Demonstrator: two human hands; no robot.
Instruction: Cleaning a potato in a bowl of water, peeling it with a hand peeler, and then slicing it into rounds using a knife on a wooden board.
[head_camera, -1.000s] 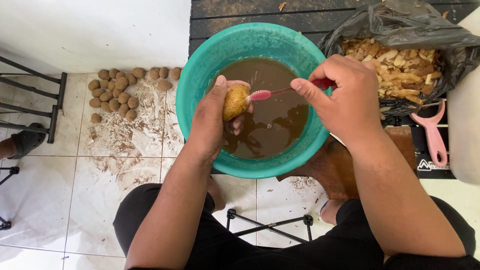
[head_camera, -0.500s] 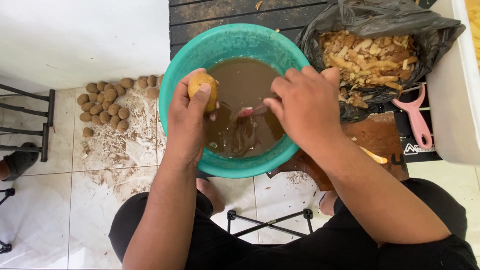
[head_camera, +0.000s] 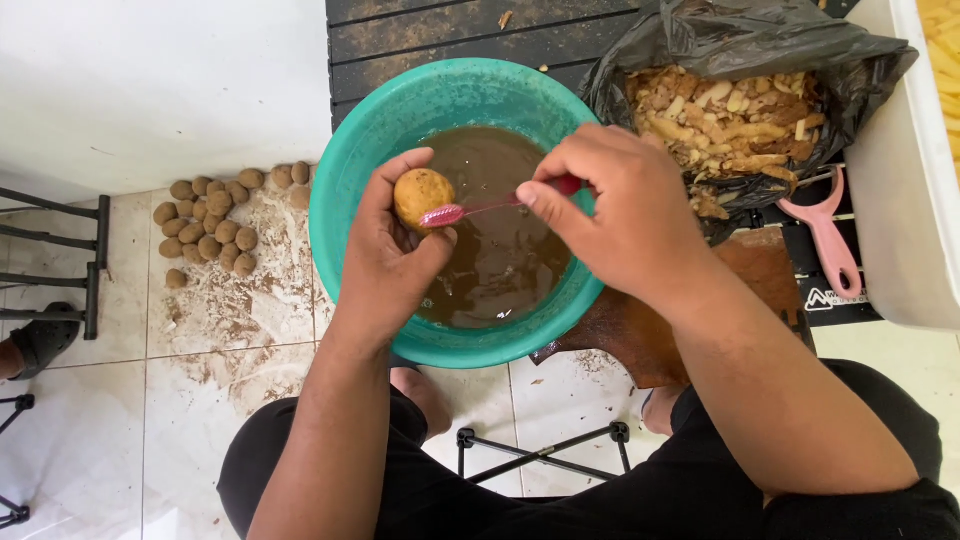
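Round teal plastic basin (head_camera: 345, 200) sat in front of the person, glossy rim, filled with muddy opaque brown water (head_camera: 505, 255). Over its left side the left hand (head_camera: 385, 255) held a small potato (head_camera: 422, 196): roundish, yellow-tan skin, wet-looking, mostly clean with a few dark specks. Fingers curled under and behind it, thumb up along the left side, a firm cupped grasp, potato raised above the water. Right hand (head_camera: 620, 215) pinched a pink toothbrush (head_camera: 470, 210) by its handle, thumb and forefinger closed on it, the other fingers folded. Thin stem, bristled head lying against the potato's lower front; bristles seemed to touch the skin, hard to be sure at this angle.

Right of the basin, a crinkled black plastic bag (head_camera: 750, 35) lay open, full of pale and brown peel scraps (head_camera: 725, 125). A pink peeler (head_camera: 825, 235) lay just beside the bag on dark slats. Dark wooden board (head_camera: 640, 330) sat partly under the basin. On the white tiled floor (head_camera: 90, 400) to the left, a pile of small dirt-coated brown potatoes (head_camera: 215, 225) with soil smeared around.
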